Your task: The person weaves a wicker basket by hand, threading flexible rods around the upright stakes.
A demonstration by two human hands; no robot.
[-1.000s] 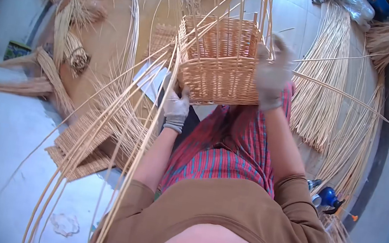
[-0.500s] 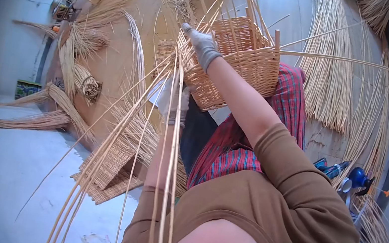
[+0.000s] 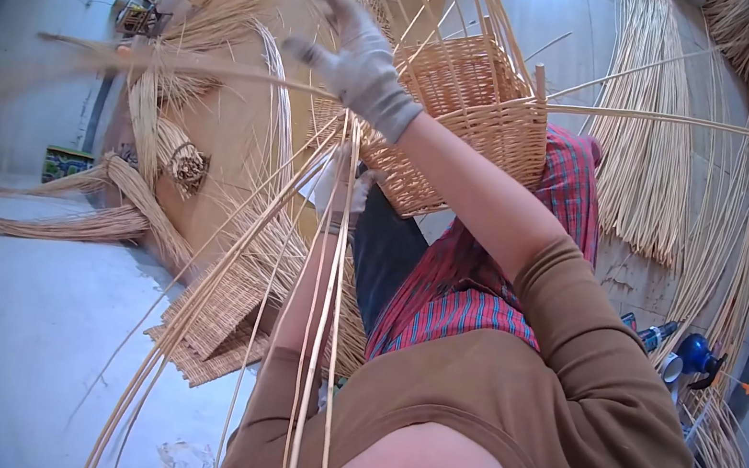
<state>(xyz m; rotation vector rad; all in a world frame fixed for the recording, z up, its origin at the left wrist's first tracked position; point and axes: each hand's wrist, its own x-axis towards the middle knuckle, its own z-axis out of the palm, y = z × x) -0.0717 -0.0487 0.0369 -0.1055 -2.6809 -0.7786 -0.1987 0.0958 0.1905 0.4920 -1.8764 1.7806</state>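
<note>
A wicker basket [image 3: 481, 139] with long loose rods sits tilted over my lap, its open side facing away. My right hand [image 3: 357, 62], in a pale glove, is raised at the basket's left corner with its fingers spread. Near it, a blurred rod [image 3: 224, 73] sweeps out to the left. Lower down, my gloved left hand [image 3: 343, 186] is at the basket's lower left side, partly hidden behind hanging rods [image 3: 325, 304]; its fingers curl toward the basket's edge.
Long straw bundles [image 3: 647, 129] lie at the right, by a blue bottle [image 3: 696, 353]. Woven mats [image 3: 217, 317] lie at the lower left. A tied bundle [image 3: 178, 156] and loose straw [image 3: 81, 224] are farther left. A crumpled scrap [image 3: 186, 460] lies on the floor.
My right hand has crossed from the basket's right side to its left corner and now has its fingers spread. The basket has tilted, and a rod has swung out to the left.
</note>
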